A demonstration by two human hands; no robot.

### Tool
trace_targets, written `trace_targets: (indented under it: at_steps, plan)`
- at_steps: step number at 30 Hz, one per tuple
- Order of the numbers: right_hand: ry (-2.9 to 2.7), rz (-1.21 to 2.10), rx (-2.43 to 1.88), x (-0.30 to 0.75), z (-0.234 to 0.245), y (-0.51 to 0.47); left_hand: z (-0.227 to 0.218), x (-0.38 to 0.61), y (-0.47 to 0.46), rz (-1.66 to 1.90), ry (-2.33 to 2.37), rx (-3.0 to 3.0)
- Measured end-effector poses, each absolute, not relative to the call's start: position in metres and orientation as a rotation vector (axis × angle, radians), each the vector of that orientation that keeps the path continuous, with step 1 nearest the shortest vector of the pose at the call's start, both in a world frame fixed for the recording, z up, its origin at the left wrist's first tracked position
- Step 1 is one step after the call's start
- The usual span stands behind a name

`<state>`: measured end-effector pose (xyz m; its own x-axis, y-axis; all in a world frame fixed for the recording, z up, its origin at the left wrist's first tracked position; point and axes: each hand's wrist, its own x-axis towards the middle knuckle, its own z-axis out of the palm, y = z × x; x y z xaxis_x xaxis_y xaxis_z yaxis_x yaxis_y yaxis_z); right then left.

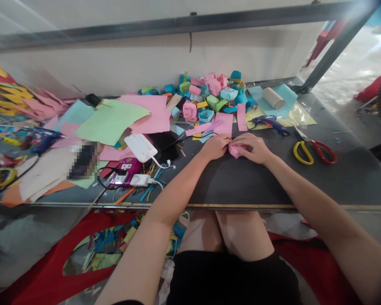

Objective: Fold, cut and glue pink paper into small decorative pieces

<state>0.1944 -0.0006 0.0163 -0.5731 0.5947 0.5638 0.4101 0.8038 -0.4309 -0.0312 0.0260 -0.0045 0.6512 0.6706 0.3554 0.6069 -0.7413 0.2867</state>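
A small folded pink paper piece [235,151] is held between both hands above the dark table. My left hand [216,147] pinches its left side with curled fingers. From the right, my right hand [252,148] grips the same piece with thumb and fingers closed on it. Part of the paper is hidden by the fingers. Just behind the hands lie a pink sheet [224,123] and a pink strip [241,117]. A blue glue gun [271,123] rests behind my right hand.
Scissors [314,148] with yellow and red handles lie to the right. Folded paper pieces [214,87] pile up at the back, beside a cardboard tube [273,98]. On the left are a white power bank [141,147], a purple power strip [126,171] and a green sheet [112,121].
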Motion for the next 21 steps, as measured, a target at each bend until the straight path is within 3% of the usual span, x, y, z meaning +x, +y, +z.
trace_targets:
  at_steps: [21]
  plan:
    - [-2.246, 0.324, -0.728, 0.1944, 0.015, -0.0002, -0.0022, -0.0316, 0.025, 0.656, 1.055, 2.728]
